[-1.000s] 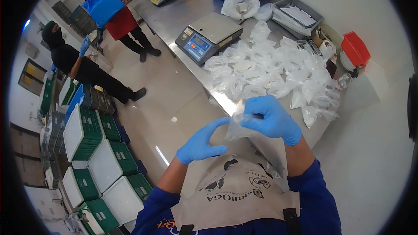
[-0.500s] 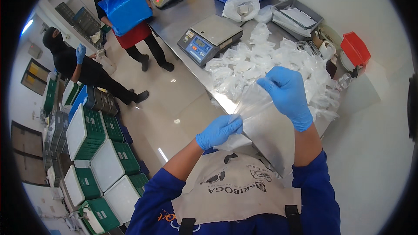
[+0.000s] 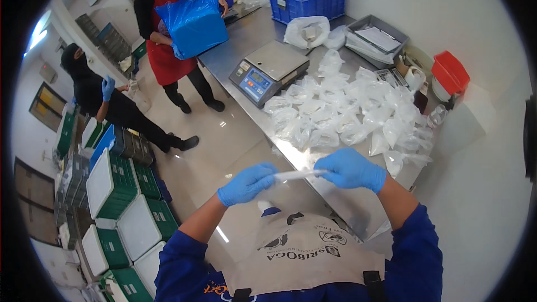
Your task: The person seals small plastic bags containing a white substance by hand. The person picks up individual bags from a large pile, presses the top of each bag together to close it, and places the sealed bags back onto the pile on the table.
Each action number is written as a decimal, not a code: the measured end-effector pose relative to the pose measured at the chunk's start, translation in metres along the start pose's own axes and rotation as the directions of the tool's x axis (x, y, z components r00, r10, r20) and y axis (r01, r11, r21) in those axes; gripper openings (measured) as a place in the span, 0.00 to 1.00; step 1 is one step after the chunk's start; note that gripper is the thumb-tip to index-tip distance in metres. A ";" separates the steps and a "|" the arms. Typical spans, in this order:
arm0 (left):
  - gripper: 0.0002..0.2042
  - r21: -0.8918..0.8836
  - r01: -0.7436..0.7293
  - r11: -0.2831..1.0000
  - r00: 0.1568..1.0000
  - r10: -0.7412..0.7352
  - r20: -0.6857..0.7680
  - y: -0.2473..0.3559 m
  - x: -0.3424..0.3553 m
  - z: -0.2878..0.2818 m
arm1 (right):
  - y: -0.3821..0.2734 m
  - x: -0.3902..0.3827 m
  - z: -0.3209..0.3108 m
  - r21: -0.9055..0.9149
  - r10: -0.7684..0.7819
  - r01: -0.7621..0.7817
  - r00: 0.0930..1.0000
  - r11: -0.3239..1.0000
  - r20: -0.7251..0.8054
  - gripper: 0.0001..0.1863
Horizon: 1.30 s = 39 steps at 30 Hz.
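Note:
My left hand [image 3: 248, 183], in a blue glove, pinches one end of a clear plastic bag [image 3: 297, 175]. The other end is gripped by my right hand [image 3: 351, 169], gloved alike, so the bag stretches in a narrow twisted band between them. Both hands are above the near edge of the steel table [image 3: 358, 210]. Just beyond my right hand lies a heap of small knotted clear bags [image 3: 341, 109] with white contents. A digital weighing scale [image 3: 268, 72] stands to the left of the heap.
Behind the scale are a white plastic bag [image 3: 306, 32], a blue crate [image 3: 306, 4] and a grey tray [image 3: 376, 39]. A red container [image 3: 450, 71] stands by the wall. One person carries a blue-wrapped box [image 3: 197, 25]; another [image 3: 92, 86] stands left, near stacked green crates [image 3: 116, 182].
My hands have come level and moved apart, my right one lower, pulling the loose bag into a tight band. The person with the blue box has stepped to the right, nearer the table.

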<state>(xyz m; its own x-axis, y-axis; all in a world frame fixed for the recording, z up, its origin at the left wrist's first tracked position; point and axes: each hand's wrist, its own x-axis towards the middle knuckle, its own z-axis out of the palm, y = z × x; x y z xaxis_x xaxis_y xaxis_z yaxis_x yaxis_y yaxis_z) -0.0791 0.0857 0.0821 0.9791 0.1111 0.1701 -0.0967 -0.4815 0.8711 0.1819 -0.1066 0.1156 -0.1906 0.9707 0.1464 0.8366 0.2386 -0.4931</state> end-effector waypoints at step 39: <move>0.10 -0.757 0.331 0.564 0.815 -0.576 -0.072 0.029 0.066 0.122 | -0.024 -0.041 0.080 0.168 0.487 -0.489 0.652 0.856 -0.581 0.10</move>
<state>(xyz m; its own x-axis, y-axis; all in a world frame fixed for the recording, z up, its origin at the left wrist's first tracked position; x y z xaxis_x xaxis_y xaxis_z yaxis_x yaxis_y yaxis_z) 0.0049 -0.0267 0.0626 0.8404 0.4302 -0.3296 0.1347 0.4234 0.8959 0.1286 -0.1499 0.0529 0.5814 0.7326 0.3541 0.7229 -0.2654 -0.6379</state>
